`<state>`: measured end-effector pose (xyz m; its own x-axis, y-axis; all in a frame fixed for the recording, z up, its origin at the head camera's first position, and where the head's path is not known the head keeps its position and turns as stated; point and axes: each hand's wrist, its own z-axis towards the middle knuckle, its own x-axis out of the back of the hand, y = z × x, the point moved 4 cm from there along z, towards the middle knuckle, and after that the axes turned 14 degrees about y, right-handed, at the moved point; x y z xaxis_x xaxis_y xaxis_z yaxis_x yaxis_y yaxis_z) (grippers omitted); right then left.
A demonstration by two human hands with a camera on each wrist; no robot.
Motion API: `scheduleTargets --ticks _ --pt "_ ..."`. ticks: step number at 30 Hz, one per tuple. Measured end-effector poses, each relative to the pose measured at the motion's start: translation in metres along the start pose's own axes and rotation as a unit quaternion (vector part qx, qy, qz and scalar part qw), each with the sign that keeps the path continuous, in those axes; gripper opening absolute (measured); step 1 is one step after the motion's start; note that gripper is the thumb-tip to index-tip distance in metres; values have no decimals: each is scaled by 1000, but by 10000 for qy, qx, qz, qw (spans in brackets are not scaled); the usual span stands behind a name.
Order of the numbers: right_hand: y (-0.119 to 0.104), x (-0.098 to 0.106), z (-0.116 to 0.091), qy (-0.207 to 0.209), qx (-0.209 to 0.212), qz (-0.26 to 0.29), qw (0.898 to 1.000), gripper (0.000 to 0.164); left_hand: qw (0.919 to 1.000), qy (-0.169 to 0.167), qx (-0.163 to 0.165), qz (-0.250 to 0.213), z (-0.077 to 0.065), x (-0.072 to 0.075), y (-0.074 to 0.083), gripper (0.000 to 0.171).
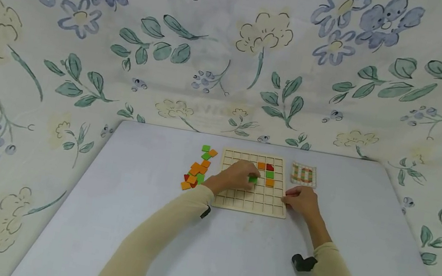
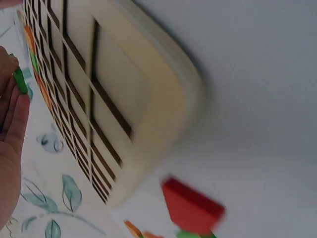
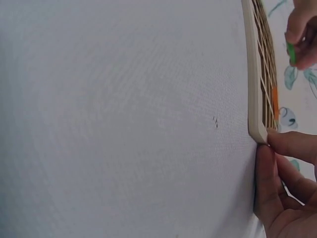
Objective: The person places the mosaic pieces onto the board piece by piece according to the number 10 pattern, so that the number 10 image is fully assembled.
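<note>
Grid bd (image 1: 251, 205) has 4 tiles (image 1: 269, 174); L fingers (image 1: 249, 168) pinch 1 green tile (image 1: 253, 180), R fingers (image 3: 292, 144) pinch bd edge.

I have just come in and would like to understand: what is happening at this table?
A person's left hand has a green tile in its grip, over a grid board. The right hand holds the board's right edge. Two orange tiles, a red one and another green one lie on the board. Other tiles lie in a loose pile at its left.
</note>
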<state>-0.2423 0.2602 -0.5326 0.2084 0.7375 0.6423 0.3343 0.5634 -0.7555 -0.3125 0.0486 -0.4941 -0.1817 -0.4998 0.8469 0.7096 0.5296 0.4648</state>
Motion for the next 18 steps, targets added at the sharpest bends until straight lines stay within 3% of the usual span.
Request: scheduleTargets --ticks 9,18 --pt "0 1 1 -25 34 150 9999 26 9999 -24 -89 -134 16 -29 18 29" --pt "0 2 1 23 215 167 9996 26 9995 113 -272 -73 16 -39 28 28"
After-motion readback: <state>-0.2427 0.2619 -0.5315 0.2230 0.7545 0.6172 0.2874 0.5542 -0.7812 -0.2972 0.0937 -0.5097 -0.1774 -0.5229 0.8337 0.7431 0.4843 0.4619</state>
